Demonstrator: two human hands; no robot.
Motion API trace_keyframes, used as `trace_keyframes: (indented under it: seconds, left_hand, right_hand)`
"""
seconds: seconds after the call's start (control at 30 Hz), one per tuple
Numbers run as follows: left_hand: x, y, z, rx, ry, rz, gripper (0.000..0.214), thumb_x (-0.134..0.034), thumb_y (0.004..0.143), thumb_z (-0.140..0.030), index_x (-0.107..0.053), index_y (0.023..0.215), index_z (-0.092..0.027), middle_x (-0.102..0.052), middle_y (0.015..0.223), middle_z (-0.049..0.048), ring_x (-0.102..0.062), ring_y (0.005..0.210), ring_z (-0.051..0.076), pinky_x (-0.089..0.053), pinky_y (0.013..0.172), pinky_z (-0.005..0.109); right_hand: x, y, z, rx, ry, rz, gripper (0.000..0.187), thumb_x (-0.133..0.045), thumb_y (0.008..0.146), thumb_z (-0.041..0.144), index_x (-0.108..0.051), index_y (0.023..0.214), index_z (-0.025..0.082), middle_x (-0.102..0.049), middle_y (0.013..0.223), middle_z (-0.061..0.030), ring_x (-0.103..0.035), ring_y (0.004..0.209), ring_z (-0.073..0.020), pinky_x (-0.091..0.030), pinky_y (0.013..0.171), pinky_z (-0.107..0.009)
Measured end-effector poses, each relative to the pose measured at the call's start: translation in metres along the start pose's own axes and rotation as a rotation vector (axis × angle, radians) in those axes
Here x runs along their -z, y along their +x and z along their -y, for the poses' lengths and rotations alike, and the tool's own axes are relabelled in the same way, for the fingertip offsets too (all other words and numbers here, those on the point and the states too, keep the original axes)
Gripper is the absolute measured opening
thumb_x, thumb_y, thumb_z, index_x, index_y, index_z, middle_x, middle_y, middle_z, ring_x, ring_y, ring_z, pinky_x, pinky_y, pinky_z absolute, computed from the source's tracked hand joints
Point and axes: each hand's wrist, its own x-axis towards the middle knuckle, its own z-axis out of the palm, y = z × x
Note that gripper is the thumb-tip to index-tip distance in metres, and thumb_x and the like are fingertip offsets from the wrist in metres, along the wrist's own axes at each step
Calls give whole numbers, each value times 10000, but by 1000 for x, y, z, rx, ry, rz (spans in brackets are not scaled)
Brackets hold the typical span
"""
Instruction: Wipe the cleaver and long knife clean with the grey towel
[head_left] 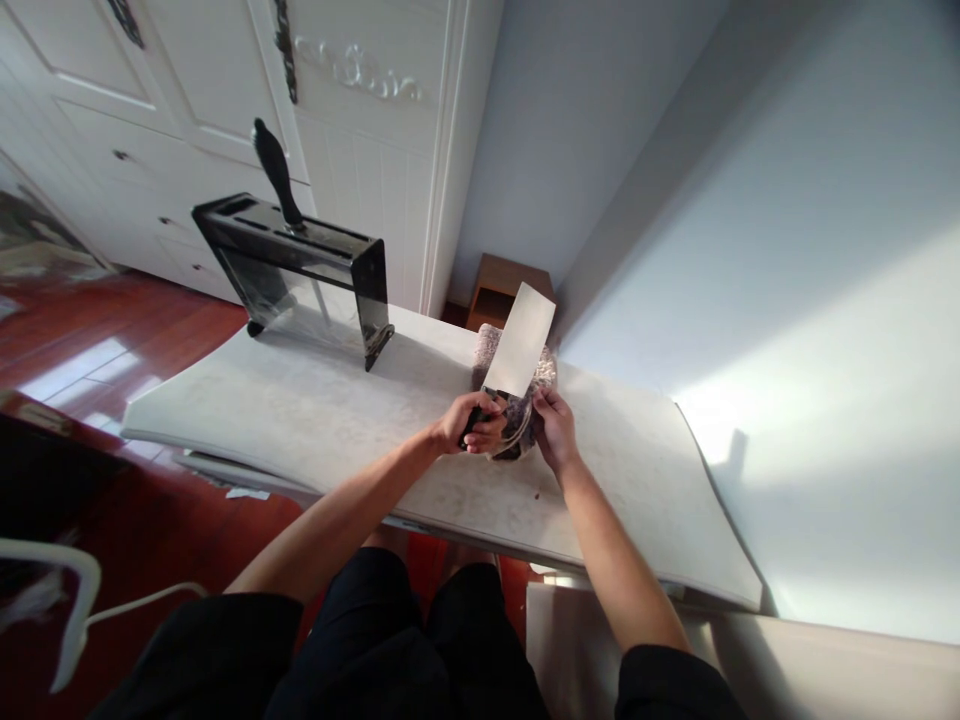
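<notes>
1 cleaver (523, 340), 1 knife block (326, 250) (1 handle (276, 172) showing)

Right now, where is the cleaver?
In the head view, the cleaver is just right of centre, its handle gripped by the left hand and its blade before the fuzzy bundle, right of the knife block.

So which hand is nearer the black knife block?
Left. The left hand grips the cleaver, right of the knife block; the right hand is farther right.
</notes>
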Motion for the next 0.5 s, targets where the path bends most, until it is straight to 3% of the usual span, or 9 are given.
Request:
trace_keyframes:
  seconds: [0.17, 0.37, 0.5]
  left_hand:
    - [-1, 2, 0, 102, -40, 21, 182, -488, 707, -226, -364, 576, -204, -284, 389, -67, -155, 246, 65, -212, 234, 178]
    - [-2, 3, -6, 213, 39, 31, 170, -480, 781, -213, -405, 630, -192, -335, 423, -75, -136, 258, 46, -207, 229, 148]
    - [-2, 3, -8, 157, 90, 11, 170, -483, 840, -246, -446, 686, -182, -339, 443, -90, -138, 266, 37, -224, 231, 134]
  right_hand:
    - [1, -1, 4, -203, 270, 66, 190, -720, 732, 343, -637, 840, 211, -729, 775, 5, -684, 727, -174, -570, 731, -329]
    - [9, 7, -2, -120, 319, -35, 93, -659, 749, 318, -623, 768, 234, -734, 718, 5, -700, 808, -186, -567, 817, -344]
    - [15, 11, -2, -85, 346, -65, 76, -649, 743, 305, -627, 781, 242, -733, 701, 5, -704, 826, -206, -560, 861, -377]
